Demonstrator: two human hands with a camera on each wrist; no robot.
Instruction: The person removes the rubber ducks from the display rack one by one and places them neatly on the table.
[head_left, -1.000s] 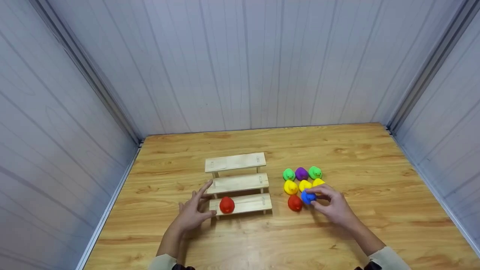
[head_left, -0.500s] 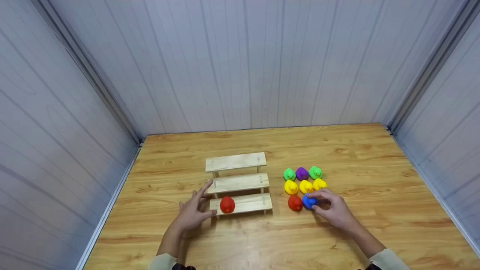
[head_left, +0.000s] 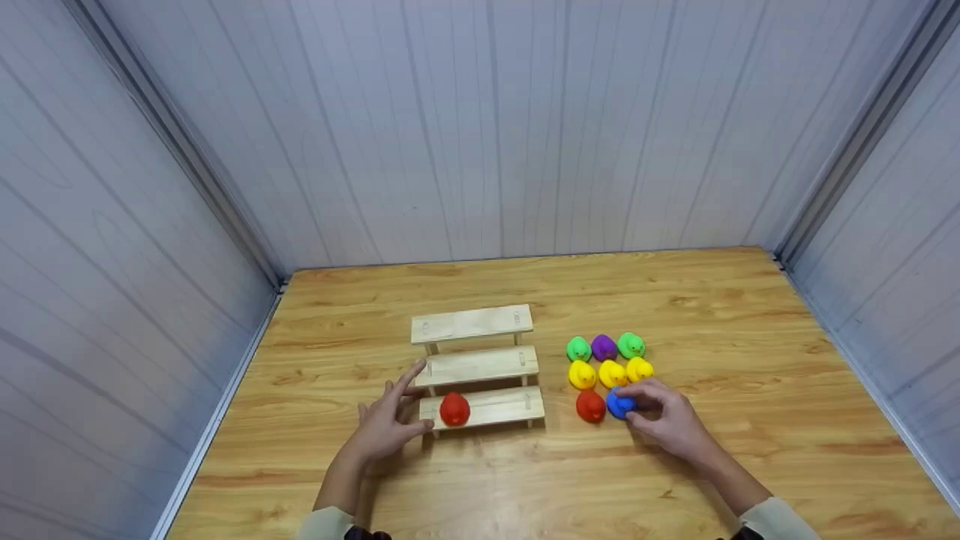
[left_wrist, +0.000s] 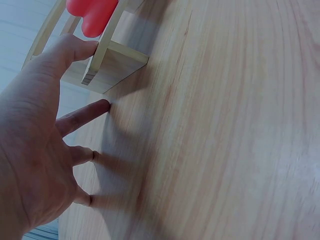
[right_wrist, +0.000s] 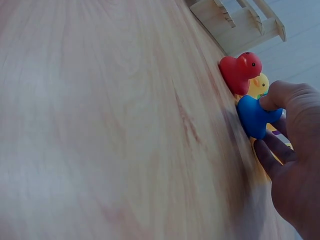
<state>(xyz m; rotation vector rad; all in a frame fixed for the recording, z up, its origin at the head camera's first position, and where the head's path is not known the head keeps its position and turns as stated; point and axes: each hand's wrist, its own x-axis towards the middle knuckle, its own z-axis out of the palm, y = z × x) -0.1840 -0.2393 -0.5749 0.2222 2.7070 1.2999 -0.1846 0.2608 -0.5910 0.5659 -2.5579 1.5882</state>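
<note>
My right hand (head_left: 670,420) pinches a blue rubber duck (right_wrist: 254,117) between thumb and fingers. The duck stands on the table, just right of a red rubber duck (head_left: 590,406). At the left end of a three-step wooden stand (head_left: 502,405), my left hand (head_left: 386,424) has its fingers spread. Its thumb touches the end of the lowest step in the left wrist view, while other fingertips (left_wrist: 104,105) reach down to the table. Another red duck (head_left: 454,409) sits on that lowest step, near the left thumb.
Behind the blue duck stand several yellow ducks (head_left: 582,375) in a row. Farther back are two green ducks (head_left: 631,345) with a purple duck (head_left: 604,347) between them. Pale panel walls (head_left: 495,150) enclose the wooden table (head_left: 705,315) at the back and sides.
The blue duck has come down and slightly toward me in my right hand, now level with the red duck beside it. My left hand has stayed at the stand.
</note>
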